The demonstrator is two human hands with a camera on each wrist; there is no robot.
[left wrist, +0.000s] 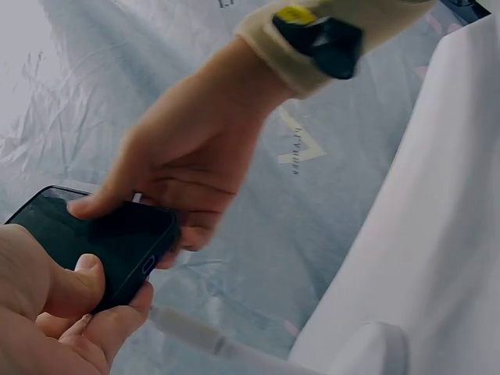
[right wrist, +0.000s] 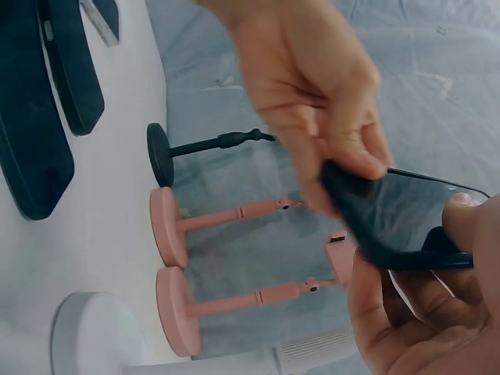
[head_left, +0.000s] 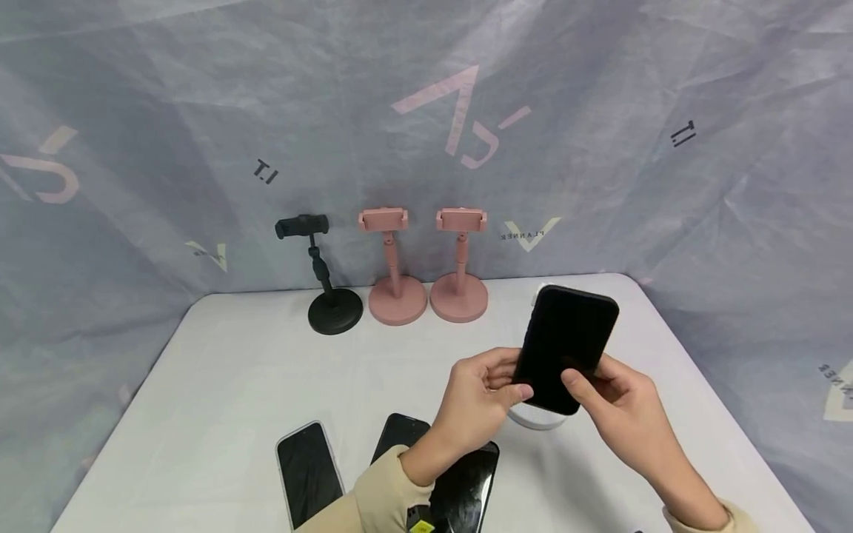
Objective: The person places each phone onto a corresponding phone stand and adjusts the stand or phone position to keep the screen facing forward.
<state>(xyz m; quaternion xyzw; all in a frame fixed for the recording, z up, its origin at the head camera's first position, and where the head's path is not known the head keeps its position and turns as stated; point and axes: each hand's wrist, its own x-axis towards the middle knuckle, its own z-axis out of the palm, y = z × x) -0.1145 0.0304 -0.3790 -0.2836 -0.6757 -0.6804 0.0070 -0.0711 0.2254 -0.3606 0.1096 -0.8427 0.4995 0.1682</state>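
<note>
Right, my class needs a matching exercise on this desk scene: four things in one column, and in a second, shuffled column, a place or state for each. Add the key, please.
Things
1. Black stand
2. White stand
3. Pale-edged phone
4. Raised phone

Places and states
A. Lying on the table, farthest left of the phones in the head view
B. Partly hidden behind a phone in the head view
C. Held by the left hand and the right hand
D. At the left end of the back row, beside a pink stand

Right pairs: 1-D, 2-B, 3-A, 4-C
</note>
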